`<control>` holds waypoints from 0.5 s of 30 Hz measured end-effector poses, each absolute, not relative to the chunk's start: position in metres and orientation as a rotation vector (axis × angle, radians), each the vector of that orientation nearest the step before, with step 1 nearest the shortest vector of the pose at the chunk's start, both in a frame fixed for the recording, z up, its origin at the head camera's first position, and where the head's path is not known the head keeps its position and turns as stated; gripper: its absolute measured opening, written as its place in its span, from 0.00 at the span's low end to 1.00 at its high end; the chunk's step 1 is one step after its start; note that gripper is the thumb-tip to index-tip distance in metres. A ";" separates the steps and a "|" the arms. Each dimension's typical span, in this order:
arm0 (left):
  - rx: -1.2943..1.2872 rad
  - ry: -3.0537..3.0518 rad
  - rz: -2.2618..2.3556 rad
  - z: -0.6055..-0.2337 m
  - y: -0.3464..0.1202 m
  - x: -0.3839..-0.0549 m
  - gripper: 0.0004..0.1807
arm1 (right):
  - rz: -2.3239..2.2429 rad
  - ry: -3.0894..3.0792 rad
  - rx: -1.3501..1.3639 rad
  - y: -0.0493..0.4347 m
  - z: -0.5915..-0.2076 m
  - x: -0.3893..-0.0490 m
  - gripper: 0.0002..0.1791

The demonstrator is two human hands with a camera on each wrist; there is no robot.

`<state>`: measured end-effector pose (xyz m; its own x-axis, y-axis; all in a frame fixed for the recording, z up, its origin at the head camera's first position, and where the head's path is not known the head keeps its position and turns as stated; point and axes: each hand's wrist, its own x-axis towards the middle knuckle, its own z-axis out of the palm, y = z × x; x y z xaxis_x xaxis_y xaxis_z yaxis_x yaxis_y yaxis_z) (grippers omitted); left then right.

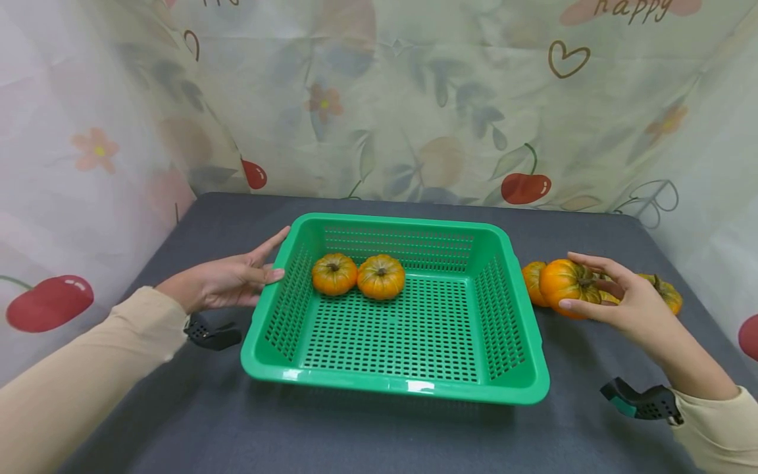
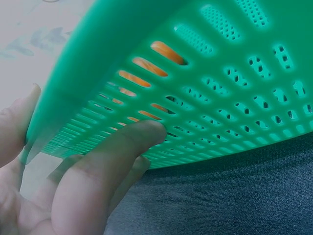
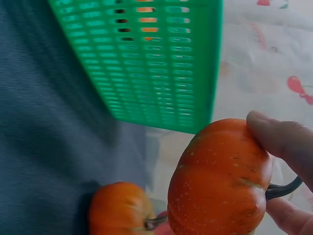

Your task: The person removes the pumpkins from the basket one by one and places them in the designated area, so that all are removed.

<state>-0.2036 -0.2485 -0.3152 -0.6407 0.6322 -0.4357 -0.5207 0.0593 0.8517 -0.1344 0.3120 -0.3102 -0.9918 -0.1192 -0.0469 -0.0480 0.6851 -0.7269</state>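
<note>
A green perforated plastic basket (image 1: pixel 391 392) sits at the middle of the table, with two small orange pumpkins, one (image 1: pixel 334 274) beside the other (image 1: pixel 381 277), at its left inside. My left hand (image 1: pixel 227 280) grips the basket's left rim; in the left wrist view its fingers (image 2: pixel 122 147) touch the slotted outer wall. To the right of the basket, my right hand (image 1: pixel 628 303) holds another pumpkin (image 1: pixel 562 286) between thumb and fingers, by the stem side. The right wrist view shows this pumpkin (image 3: pixel 215 181) raised, near the basket's corner.
More pumpkins lie on the dark grey tablecloth (image 1: pixel 367 441) at the right, one (image 1: pixel 534 283) behind the held pumpkin and another (image 1: pixel 669 294) beyond my right hand, which partly hides them. A patterned curtain (image 1: pixel 385 99) stands behind the table and along both sides.
</note>
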 end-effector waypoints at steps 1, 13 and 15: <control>0.118 1.487 1.713 -0.315 -0.249 -0.204 0.50 | -1.200 2.796 -0.139 0.312 -0.312 -0.133 0.41; 0.127 1.496 1.700 -0.316 -0.249 -0.204 0.50 | -1.105 2.764 -0.150 0.313 -0.332 -0.128 0.44; 0.131 1.496 1.700 -0.316 -0.249 -0.205 0.50 | -1.086 2.757 -0.148 0.313 -0.333 -0.127 0.44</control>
